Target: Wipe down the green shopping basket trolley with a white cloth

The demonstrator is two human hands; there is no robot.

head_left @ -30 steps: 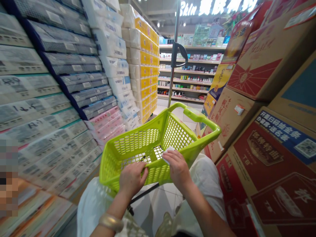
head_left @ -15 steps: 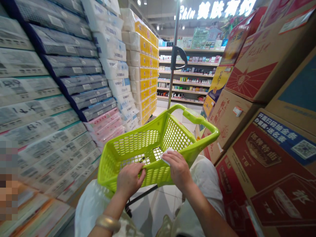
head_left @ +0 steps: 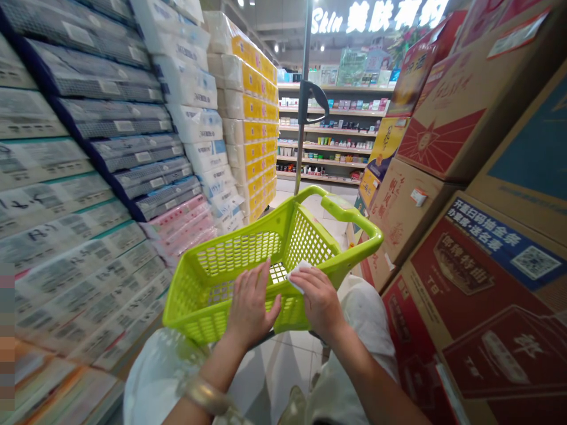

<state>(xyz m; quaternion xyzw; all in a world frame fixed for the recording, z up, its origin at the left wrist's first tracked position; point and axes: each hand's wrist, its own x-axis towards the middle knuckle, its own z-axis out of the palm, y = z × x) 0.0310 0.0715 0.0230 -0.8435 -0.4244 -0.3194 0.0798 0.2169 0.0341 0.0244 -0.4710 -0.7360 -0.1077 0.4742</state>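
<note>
In front of my knees stands a lime-green shopping basket cart [head_left: 181, 277], its handle [head_left: 349, 212] pointing away to the right. My right hand [head_left: 319, 298] presses a folded white tissue [head_left: 299, 274] against the near rim of the basket, fingers closed over it. Close by on the left, my left hand [head_left: 253, 304] is open above the same rim, fingers stretched out and thumb apart, with nothing in it. Whether its palm touches the rim I cannot tell. The basket's grid floor [head_left: 278, 273] shows between the hands.
Tall stacks of wrapped paper packs [head_left: 195, 100] and yellow-labelled packs [head_left: 252, 106] line the left. Cardboard cartons [head_left: 478, 277] are piled close on the right. A grey pole with a black hooked grip [head_left: 314, 101] rises beyond the cart, before shelves of small goods [head_left: 341, 127].
My left hand has let go of the near rim, opened its fingers and moved right toward my right hand. My right hand keeps the tissue on the rim. The view has shifted slightly.
</note>
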